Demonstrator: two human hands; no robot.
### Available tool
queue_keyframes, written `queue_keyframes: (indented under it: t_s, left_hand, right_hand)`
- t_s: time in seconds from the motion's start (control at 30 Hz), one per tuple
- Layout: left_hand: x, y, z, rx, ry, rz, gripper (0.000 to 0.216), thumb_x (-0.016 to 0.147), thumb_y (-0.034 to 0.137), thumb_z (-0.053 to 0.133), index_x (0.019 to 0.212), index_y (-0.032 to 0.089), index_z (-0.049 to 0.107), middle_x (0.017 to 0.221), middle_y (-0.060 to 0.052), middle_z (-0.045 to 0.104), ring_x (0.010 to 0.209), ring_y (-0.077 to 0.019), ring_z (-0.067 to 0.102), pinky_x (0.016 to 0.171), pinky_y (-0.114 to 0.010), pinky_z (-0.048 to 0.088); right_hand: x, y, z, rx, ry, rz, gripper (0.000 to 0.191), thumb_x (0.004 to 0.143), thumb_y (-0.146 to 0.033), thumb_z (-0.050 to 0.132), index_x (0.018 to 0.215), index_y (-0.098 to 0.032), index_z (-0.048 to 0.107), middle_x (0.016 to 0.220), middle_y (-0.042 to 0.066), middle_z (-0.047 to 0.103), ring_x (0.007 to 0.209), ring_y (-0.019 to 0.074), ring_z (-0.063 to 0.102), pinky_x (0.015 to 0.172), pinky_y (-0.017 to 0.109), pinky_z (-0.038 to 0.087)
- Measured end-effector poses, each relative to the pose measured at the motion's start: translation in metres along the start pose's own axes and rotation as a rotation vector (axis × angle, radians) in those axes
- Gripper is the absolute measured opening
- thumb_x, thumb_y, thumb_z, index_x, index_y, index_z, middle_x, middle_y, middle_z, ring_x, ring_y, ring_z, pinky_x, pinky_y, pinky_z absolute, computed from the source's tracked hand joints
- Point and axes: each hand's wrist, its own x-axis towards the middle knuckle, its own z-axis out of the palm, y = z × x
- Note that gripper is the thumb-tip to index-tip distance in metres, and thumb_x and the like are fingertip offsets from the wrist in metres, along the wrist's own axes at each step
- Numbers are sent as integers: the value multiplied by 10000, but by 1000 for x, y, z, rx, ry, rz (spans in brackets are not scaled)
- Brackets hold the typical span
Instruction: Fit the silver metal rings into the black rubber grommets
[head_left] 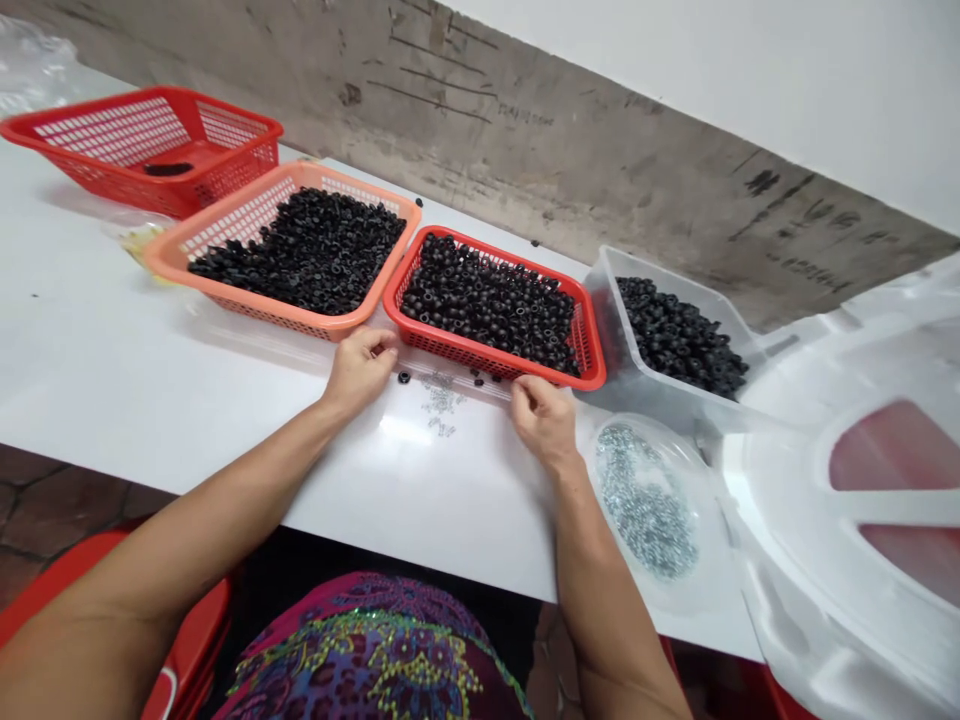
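Observation:
My left hand is closed with its fingertips pinched, by the front left corner of a small red basket. Opposite it, my right hand has its fingers curled together at the basket's front right edge. Whatever either hand holds is hidden or too small to make out. Many small black ring-shaped parts fill the basket. Between my hands, a little pile of tiny shiny metal pieces lies on the white table. A loose black ring rests beside my left fingertips.
An orange basket of black parts stands left, with a larger red basket behind it. To the right are a clear bin of black pieces, a round dish of metal pieces and a big white plastic piece. A wall runs behind.

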Motion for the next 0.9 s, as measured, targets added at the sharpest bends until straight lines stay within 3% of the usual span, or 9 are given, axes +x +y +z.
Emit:
queue_keyframes:
  t_s: [0.1, 0.27, 0.43, 0.67, 0.9]
  left_hand:
    - [1, 1, 0, 24, -15, -11, 174, 661, 212, 630, 784, 157, 740, 757, -19, 651, 686, -167, 577, 717, -313, 508]
    - [5, 5, -4, 58, -107, -42, 114, 656, 177, 644, 724, 154, 733, 723, -27, 662, 662, -176, 587, 674, -308, 500]
    - [10, 0, -10, 119, -169, -20, 136, 687, 165, 641, 766, 147, 750, 772, -50, 652, 670, -187, 595, 717, -358, 509]
    - [4, 0, -12, 463, -367, 340, 215, 722, 174, 697, 918, 120, 769, 957, -100, 602, 983, -282, 531, 947, -476, 426]
    - [-4, -1, -7, 768, -469, 484, 152, 818, 174, 644, 911, 189, 764, 1005, -95, 578, 1010, -283, 494, 894, -485, 402]
  right_hand:
    - [-4, 8, 15, -137, -173, -80, 304, 879, -189, 464, 1025, -191, 731, 836, 93, 712, 785, 225, 645, 781, 352, 524]
    - [-3, 18, 33, -287, -292, -80, 381, 931, -225, 473, 1239, -169, 691, 923, 128, 690, 811, 240, 645, 760, 344, 522]
    - [-2, 20, 41, -369, -282, -87, 349, 946, -267, 491, 1192, -205, 730, 886, 110, 662, 755, 228, 634, 689, 319, 503]
    - [-5, 22, 43, -307, -236, -104, 316, 932, -243, 486, 1077, -174, 758, 899, 130, 671, 792, 243, 638, 710, 330, 510]
    - [-8, 13, 40, -133, -111, -100, 205, 880, -192, 503, 923, -185, 702, 825, 87, 686, 763, 224, 622, 757, 336, 513]
